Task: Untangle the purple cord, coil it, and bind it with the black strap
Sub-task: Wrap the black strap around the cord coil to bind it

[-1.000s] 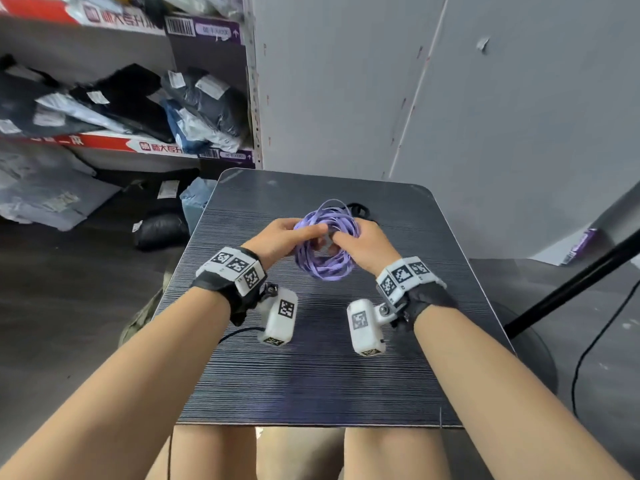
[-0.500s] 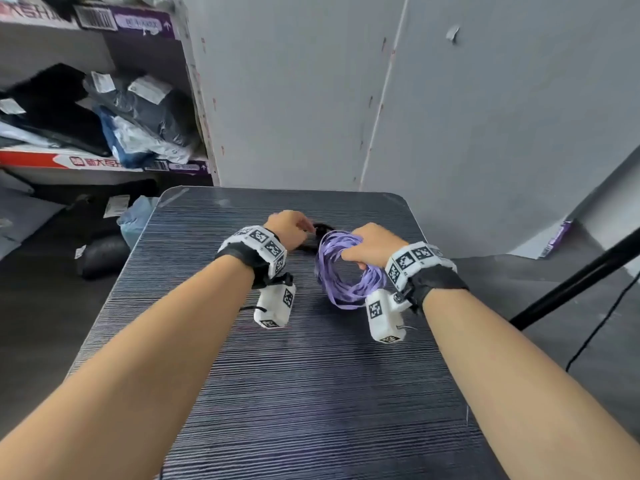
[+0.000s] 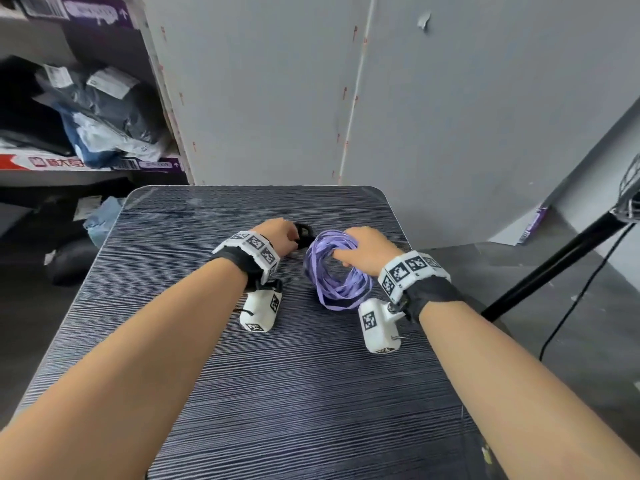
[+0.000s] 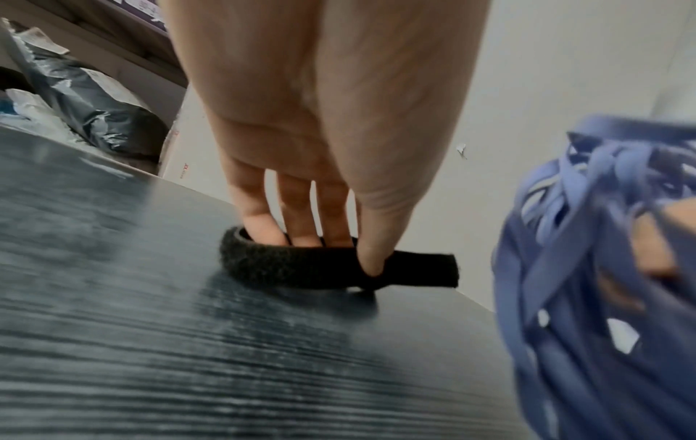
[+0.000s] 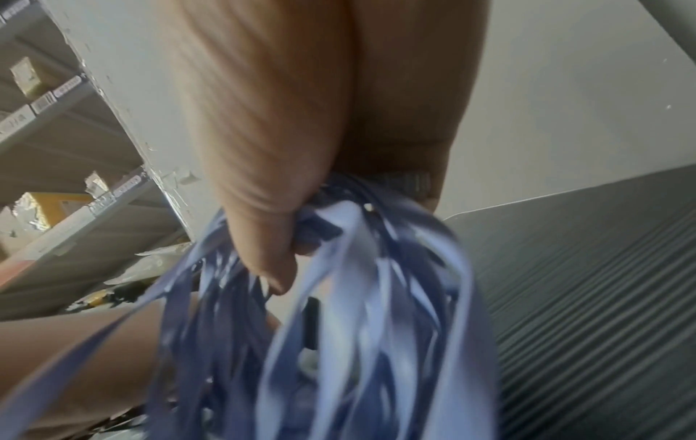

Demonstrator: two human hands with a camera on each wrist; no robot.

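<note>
The purple cord [image 3: 334,277] is a loose coil of flat loops, standing upright on the dark striped table [image 3: 311,393]. My right hand [image 3: 360,252] grips its top, fingers curled through the loops; in the right wrist view the thumb [image 5: 271,256] clamps the cord [image 5: 357,342]. To the coil's left the black strap [image 3: 305,233] lies on the table, curled into a ring. My left hand [image 3: 285,237] pinches the strap [image 4: 301,269], three fingers inside the ring and the thumb [image 4: 371,253] on its outside. The coil [image 4: 602,297] hangs blurred just to the right.
A grey wall [image 3: 415,116] rises right behind the table's far edge. Shelves with bagged goods [image 3: 93,112] stand at the left. A black pole [image 3: 554,271] and a cable slant past the table's right side.
My left hand has let go of the coil and gone to the black strap. The right hand now holds the coil alone, turned upright and shifted a little right.
</note>
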